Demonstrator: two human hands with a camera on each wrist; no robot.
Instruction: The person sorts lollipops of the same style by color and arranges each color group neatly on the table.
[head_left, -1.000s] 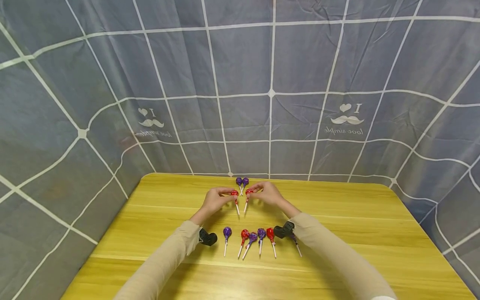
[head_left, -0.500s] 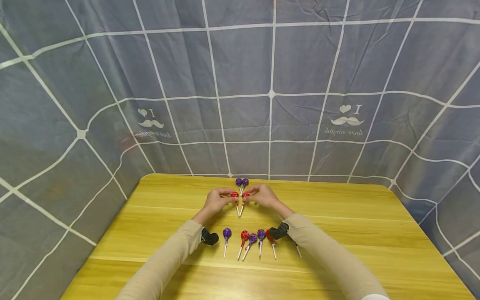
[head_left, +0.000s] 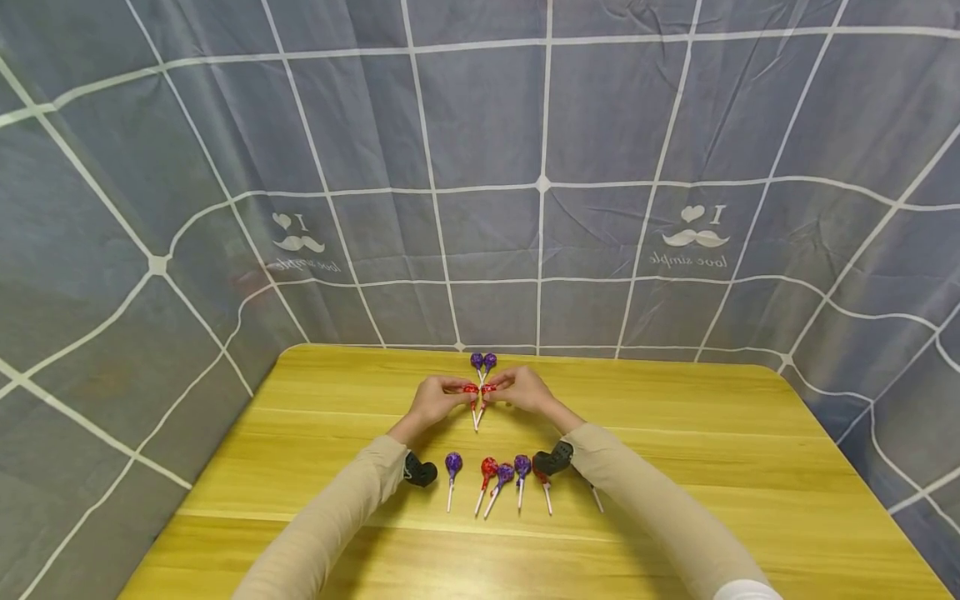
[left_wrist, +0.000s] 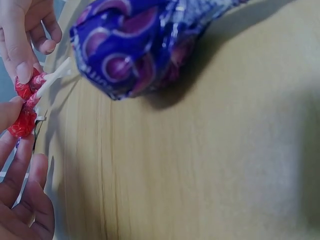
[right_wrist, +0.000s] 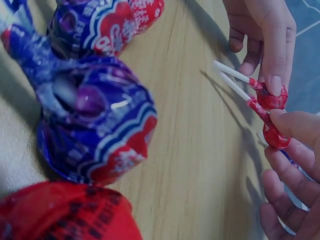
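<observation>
L hand (head_left: 433,400) pinched the L red pop (head_left: 470,389) btwn thumb & fingers; R hand (head_left: 527,390) pinched the R red pop (head_left: 489,389) likewise. Both pops were held mid-tbl, heads side by side, sticks converging twd the person; couldn't tell if they touched the tbl (head_left: 315,433). Just beyond, 2 purple pops (head_left: 490,361) lay nr the far edge. Closer in: a row of 5 pops (head_left: 505,474), purple & red, the rightmost partly hidden by R wrist cam (head_left: 552,458). Another stick (head_left: 597,500) showed by R sleeve (head_left: 645,492). Gray curtain (head_left: 487,142) w/ white grid hung behind.

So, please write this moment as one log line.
left hand pinches red-wrapped lollipop; right hand pinches second red-wrapped lollipop; two purple-wrapped lollipops beyond
</observation>
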